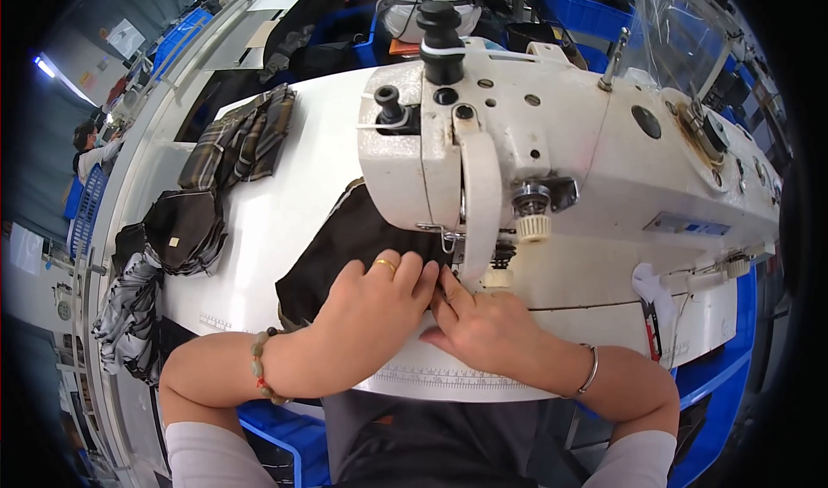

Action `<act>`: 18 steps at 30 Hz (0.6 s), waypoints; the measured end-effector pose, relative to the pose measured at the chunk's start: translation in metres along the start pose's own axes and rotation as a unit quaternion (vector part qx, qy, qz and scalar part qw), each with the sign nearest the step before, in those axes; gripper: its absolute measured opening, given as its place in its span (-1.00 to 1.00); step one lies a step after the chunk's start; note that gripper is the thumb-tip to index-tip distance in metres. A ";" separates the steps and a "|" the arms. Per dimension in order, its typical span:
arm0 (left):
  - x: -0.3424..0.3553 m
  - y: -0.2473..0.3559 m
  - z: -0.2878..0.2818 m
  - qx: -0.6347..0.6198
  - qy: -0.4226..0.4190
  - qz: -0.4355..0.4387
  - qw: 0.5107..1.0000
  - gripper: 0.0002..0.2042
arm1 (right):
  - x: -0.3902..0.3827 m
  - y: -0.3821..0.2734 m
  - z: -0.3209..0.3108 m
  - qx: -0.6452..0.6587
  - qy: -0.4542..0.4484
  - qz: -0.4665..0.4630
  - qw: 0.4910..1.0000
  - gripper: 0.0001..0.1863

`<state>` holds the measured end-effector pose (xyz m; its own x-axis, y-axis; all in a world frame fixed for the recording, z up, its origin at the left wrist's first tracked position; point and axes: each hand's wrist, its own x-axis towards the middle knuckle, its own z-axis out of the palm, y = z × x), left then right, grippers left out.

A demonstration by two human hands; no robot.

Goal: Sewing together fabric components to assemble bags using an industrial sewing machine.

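The dark fabric piece (323,272) lies on the white tabletop (252,255), spread to the left of the needle area, with its right edge running in under the head of your sewing machine (595,126). Your left hand (379,294) rests on top of it, fingers bent and close together, probably to hold the cloth flat near the stitching point. Your right hand (483,320) meets it from the other side, thumb and forefinger narrowed at the cloth's edge, likely for fine guiding; you can't tell from here whether either hand actually pinches the fabric, since the fingertips hide the contact. Farther left, a stack of dark pieces (185,229) sits beside folded plaid cloth (241,134), and grey patterned fabric (129,307) drapes at the table's edge, seemingly placed within your reach yet out of the way. At your right, a red-and-black tool (651,331) lies near a white item (653,291).
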<state>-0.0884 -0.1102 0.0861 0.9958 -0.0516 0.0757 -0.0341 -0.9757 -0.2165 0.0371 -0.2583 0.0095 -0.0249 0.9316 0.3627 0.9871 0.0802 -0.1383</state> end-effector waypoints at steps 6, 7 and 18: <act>-0.001 -0.009 -0.005 -0.122 -0.176 0.057 0.975 -0.43 | -0.005 -0.010 -0.002 -0.043 0.024 -0.071 0.996 -0.54; -0.001 -0.011 -0.002 -0.141 -0.168 0.067 0.973 -0.43 | -0.007 -0.012 -0.002 -0.038 0.032 -0.108 0.993 -0.58; -0.011 -0.006 -0.017 -0.132 -0.157 0.052 0.977 -0.41 | -0.003 -0.013 0.006 -0.088 0.103 -0.137 0.981 -0.83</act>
<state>-0.1002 -0.1079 0.1033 0.9616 -0.1253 -0.2442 -0.1154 -0.9918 0.0545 0.0235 -0.2595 0.0045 -0.2793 0.7902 0.5455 0.9601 0.2391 0.1452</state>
